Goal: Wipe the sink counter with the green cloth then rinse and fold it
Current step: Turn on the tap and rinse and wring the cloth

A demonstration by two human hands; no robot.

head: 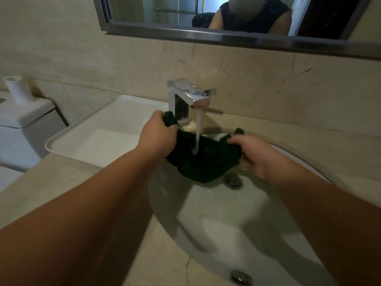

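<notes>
Green cloth point(203, 162) is stretched between both hands over the sink point(237, 223), water from the faucet point(188, 96) hitting its middle. Left hand point(157, 135) has its grip bunched tight on one end, right hand point(253, 154) pinches the other (white tray point(103, 129) sits at the bench's back left).

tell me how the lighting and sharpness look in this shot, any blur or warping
Head view: dim and warm, with the green cloth nearly black in shadow; glare on the chrome faucet; the right hand and the sink basin are smeared by motion blur, while the left hand is crisper; wide-angle distortion bows the mirror frame and the white tray.
</notes>
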